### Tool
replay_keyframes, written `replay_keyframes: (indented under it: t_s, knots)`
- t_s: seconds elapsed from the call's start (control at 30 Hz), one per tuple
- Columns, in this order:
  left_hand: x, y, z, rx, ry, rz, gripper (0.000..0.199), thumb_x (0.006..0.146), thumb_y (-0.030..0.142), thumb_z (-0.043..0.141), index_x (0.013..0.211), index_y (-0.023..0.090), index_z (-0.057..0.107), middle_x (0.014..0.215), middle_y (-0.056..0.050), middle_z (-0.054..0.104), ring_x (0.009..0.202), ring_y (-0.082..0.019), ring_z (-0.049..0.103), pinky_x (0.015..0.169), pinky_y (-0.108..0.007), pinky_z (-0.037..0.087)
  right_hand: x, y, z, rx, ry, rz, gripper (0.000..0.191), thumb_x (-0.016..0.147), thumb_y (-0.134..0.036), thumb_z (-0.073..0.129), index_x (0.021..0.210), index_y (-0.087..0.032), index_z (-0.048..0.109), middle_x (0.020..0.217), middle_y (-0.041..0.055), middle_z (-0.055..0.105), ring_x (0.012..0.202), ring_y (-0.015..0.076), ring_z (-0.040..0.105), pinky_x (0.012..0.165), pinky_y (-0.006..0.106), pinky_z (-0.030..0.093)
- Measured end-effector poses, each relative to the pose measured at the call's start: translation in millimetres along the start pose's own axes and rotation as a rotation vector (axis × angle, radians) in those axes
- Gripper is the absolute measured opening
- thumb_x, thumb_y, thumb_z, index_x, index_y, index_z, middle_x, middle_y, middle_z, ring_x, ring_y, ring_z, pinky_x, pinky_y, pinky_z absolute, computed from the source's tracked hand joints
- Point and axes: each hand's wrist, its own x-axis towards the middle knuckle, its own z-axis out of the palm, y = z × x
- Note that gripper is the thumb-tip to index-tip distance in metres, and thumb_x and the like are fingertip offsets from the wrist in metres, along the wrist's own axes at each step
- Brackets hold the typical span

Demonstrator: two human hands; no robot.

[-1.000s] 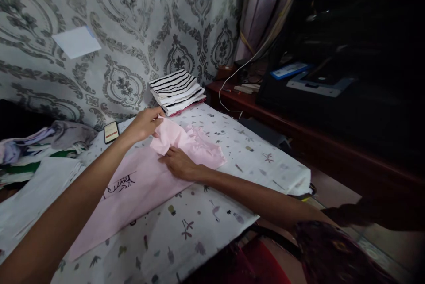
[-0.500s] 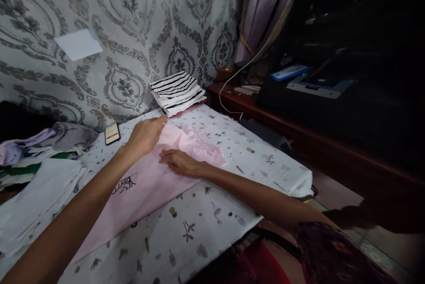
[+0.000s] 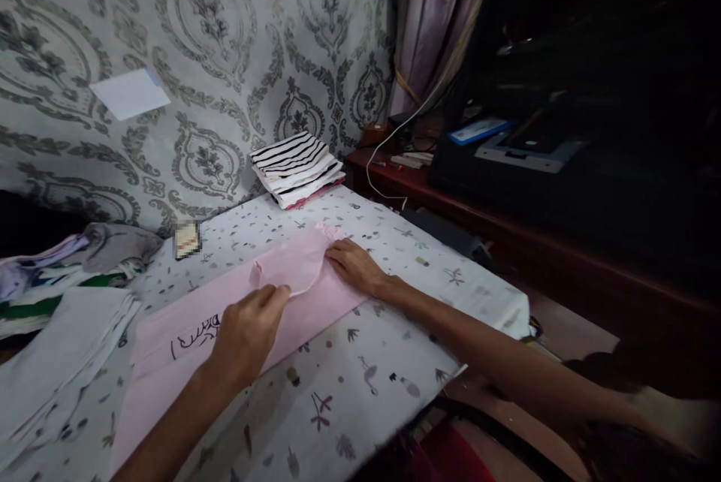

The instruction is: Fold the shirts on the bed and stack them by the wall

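Observation:
A pink shirt (image 3: pixel 225 290) with black lettering lies partly folded on the table. My left hand (image 3: pixel 251 335) is closed on an edge of the shirt, lifting it slightly near the middle. Towards the far right end of the shirt, my right hand (image 3: pixel 356 266) has its fingertips curled on the fabric, apparently pinching its edge. The fingertips of the right hand are partly hidden against the cloth.
A stack of folded striped and white clothes (image 3: pixel 298 170) sits at the table's far corner. A phone (image 3: pixel 187 239) lies near the wall. Piled garments (image 3: pixel 67 347) cover the left side. A dark red cabinet (image 3: pixel 411 174) with a white cable (image 3: pixel 375 155) stands at right.
My left hand has drawn back towards me, bringing the shirt's edge over. My right hand has moved right and away, to the shirt's far end. The fabric there lies flatter.

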Motion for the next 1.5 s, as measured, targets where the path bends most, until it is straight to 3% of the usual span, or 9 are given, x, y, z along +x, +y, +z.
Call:
replay_keyframes:
  t_s: [0.33,0.47,0.6,0.7,0.8,0.93,1.03,1.2,1.5]
  knots:
    - [-37,20,31.4,-0.020,-0.165,0.050,0.053,0.078,0.002,0.037,0.112,0.031,0.065,0.092,-0.012,0.070,0.081,-0.033,0.069,0.058,-0.046,0.058,-1,-1,-3,0.042,0.007,0.026,0.029,0.096,-0.015,0.046,0.107,-0.015,0.073,0.106,0.0120,0.065,0.101,0.0230,0.057,0.095,0.039,0.046]
    - [-40,25,35.7,-0.039,-0.225,0.021,0.043,0.085,0.005,0.036,0.107,0.028,0.066,0.093,-0.014,0.070,0.088,-0.035,0.067,0.072,-0.050,0.057,-1,1,-2,0.090,-0.008,0.081,0.030,0.094,-0.014,0.046,0.107,-0.016,0.072,0.108,0.0108,0.066,0.102,0.0231,0.057,0.095,0.038,0.045]
    - [-45,24,31.4,-0.153,-0.232,-0.019,0.024,0.097,0.027,0.040,0.101,0.026,0.064,0.100,-0.012,0.070,0.096,-0.034,0.063,0.084,-0.051,0.051,1,0,-3,0.157,-0.003,0.125,0.028,0.095,-0.020,0.045,0.095,-0.017,0.072,0.105,0.0094,0.067,0.098,0.0221,0.058,0.093,0.036,0.044]
    - [-44,9,24.6,-0.341,-0.175,-0.164,0.022,0.098,0.036,0.041,0.099,0.026,0.061,0.102,-0.008,0.070,0.096,-0.027,0.064,0.083,-0.042,0.051,6,-1,-6,0.196,0.003,0.176,0.032,0.095,-0.026,0.044,0.075,-0.017,0.067,0.094,0.0071,0.068,0.087,0.0190,0.059,0.084,0.031,0.044]
    - [-38,-23,22.9,-0.342,-0.068,-0.398,0.021,0.096,0.034,0.040,0.097,0.024,0.058,0.097,-0.005,0.068,0.089,-0.023,0.064,0.077,-0.035,0.049,15,-3,-7,0.222,0.014,0.304,0.040,0.093,-0.038,0.048,0.059,-0.018,0.058,0.074,0.0031,0.064,0.070,0.0156,0.056,0.068,0.027,0.042]
    - [-29,-63,31.7,-0.248,-0.169,-0.606,0.015,0.088,0.034,0.046,0.088,0.023,0.056,0.082,-0.002,0.066,0.077,-0.021,0.061,0.064,-0.030,0.041,24,-8,-5,0.315,0.022,0.507,0.022,0.079,-0.027,0.061,0.059,-0.018,0.062,0.063,-0.0001,0.063,0.063,0.0139,0.055,0.058,0.024,0.038]
    - [-28,-76,38.4,-0.274,-0.256,-0.626,0.017,0.084,0.038,0.051,0.077,0.023,0.054,0.075,-0.001,0.063,0.073,-0.020,0.059,0.060,-0.029,0.036,25,-8,0,0.333,0.039,0.526,0.013,0.073,-0.018,0.061,0.060,-0.017,0.065,0.063,0.0005,0.064,0.065,0.0144,0.058,0.059,0.024,0.039]
    - [-28,-81,39.0,-0.318,-0.255,-0.635,0.009,0.077,0.029,0.052,0.070,0.023,0.050,0.072,0.000,0.059,0.070,-0.019,0.054,0.061,-0.028,0.034,22,-6,10,0.287,0.068,0.484,0.015,0.072,-0.018,0.059,0.058,-0.017,0.063,0.064,0.0018,0.064,0.067,0.0157,0.059,0.061,0.025,0.041]
    - [-26,-88,42.2,-0.256,-0.216,-0.673,0.005,0.083,0.025,0.050,0.081,0.023,0.054,0.074,-0.001,0.061,0.071,-0.019,0.055,0.063,-0.029,0.035,17,-8,13,0.278,0.123,0.451,0.013,0.074,-0.018,0.058,0.064,-0.017,0.066,0.084,0.0049,0.069,0.078,0.0180,0.061,0.072,0.028,0.045]
